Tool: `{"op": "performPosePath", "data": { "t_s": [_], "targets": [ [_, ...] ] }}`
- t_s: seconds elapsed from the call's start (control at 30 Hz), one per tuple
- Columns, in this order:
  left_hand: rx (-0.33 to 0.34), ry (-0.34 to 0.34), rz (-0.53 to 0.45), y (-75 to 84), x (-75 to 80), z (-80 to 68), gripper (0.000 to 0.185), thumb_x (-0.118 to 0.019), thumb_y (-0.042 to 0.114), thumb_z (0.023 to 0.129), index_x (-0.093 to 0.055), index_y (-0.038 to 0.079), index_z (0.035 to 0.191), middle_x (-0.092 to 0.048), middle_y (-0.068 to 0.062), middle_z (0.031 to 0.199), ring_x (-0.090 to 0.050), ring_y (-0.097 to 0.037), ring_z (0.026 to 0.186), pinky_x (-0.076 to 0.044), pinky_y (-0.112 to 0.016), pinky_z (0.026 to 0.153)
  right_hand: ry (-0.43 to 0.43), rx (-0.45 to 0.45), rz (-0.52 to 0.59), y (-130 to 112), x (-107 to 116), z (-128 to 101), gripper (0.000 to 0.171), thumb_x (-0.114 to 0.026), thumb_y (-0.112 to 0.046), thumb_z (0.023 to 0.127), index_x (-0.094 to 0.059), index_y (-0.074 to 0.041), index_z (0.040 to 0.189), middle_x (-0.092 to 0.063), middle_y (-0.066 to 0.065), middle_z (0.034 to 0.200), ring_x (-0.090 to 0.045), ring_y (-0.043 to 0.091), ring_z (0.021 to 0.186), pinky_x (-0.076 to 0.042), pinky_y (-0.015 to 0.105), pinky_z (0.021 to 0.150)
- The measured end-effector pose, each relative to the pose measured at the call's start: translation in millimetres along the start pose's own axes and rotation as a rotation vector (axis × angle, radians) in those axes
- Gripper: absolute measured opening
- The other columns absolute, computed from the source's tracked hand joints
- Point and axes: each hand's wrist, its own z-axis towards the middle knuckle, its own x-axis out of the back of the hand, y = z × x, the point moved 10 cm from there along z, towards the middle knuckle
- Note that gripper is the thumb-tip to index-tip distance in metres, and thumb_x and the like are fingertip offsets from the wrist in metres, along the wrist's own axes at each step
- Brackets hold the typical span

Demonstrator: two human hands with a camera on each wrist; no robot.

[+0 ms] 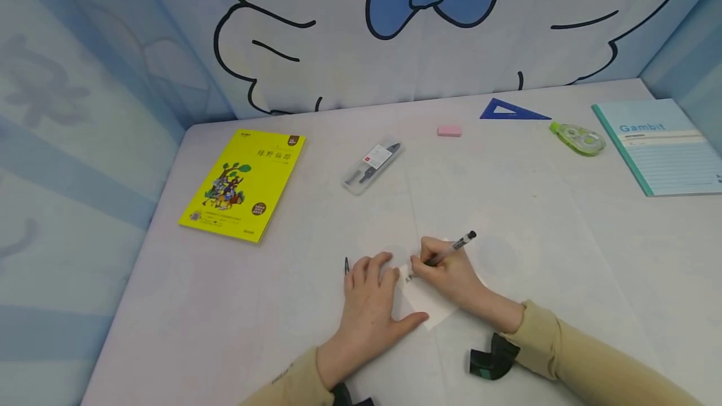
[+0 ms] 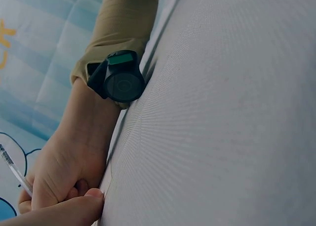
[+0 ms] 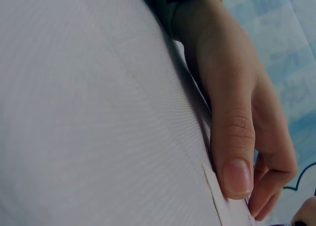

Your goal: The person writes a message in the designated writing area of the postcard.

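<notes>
A small white sheet of paper (image 1: 431, 309) lies on the table, with a few dark marks near its upper left corner. My right hand (image 1: 455, 277) pinches a pen (image 1: 465, 240) with a clear barrel and black end, its tip down at those marks. Spread over the left side of the paper is my left hand (image 1: 369, 309), fingers extended and thumb at the lower edge. In the right wrist view, the left thumb (image 3: 237, 171) rests at the paper's edge (image 3: 216, 191). A small dark pointed item (image 1: 346, 266) shows just beside the left fingers, partly hidden.
At the left lies a yellow book (image 1: 242, 187). A clear case (image 1: 372, 165) with dark tools inside lies mid-table. Farther back are a pink eraser (image 1: 449, 131), a blue set square (image 1: 510, 113) and a green correction tape (image 1: 581, 140). A notebook (image 1: 662, 146) lies at the right.
</notes>
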Motion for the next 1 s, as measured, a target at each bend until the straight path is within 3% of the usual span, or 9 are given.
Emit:
{"op": "performPosePath", "data": {
  "t_s": [0.57,0.8,1.0],
  "targets": [
    [0.008,-0.015,0.019,0.2,-0.9,0.5,0.064,-0.064,0.066,0.07,-0.054,0.012,0.103,-0.039,-0.007,0.131,-0.033,-0.027,0.115,-0.029,-0.045,0.091,-0.009,-0.02,0.017,1.5,0.2,-0.6,0.038,-0.056,0.019,0.072,-0.034,-0.007,0.055,-0.03,-0.002,0.05,-0.022,-0.003,0.05,-0.024,0.016,0.047],
    [0.009,-0.011,0.02,0.3,-0.7,0.3,0.065,-0.065,0.066,0.069,-0.054,0.012,0.103,-0.039,-0.007,0.131,-0.033,-0.027,0.115,-0.029,-0.045,0.092,0.077,-0.034,0.058,5.0,9.7,-1.4,0.035,-0.057,0.02,0.072,-0.038,-0.005,0.056,-0.036,0.001,0.05,-0.029,-0.004,0.051,-0.028,0.018,0.046],
    [0.008,-0.012,0.019,0.5,-0.9,0.5,0.065,-0.065,0.066,0.069,-0.055,0.012,0.105,-0.039,-0.007,0.131,-0.033,-0.027,0.115,-0.028,-0.046,0.092,0.027,-0.045,0.014,5.7,6.3,-0.1,0.037,-0.058,0.018,0.074,-0.036,-0.006,0.056,-0.034,-0.003,0.051,-0.024,-0.003,0.05,-0.026,0.017,0.046]
  ]
}}
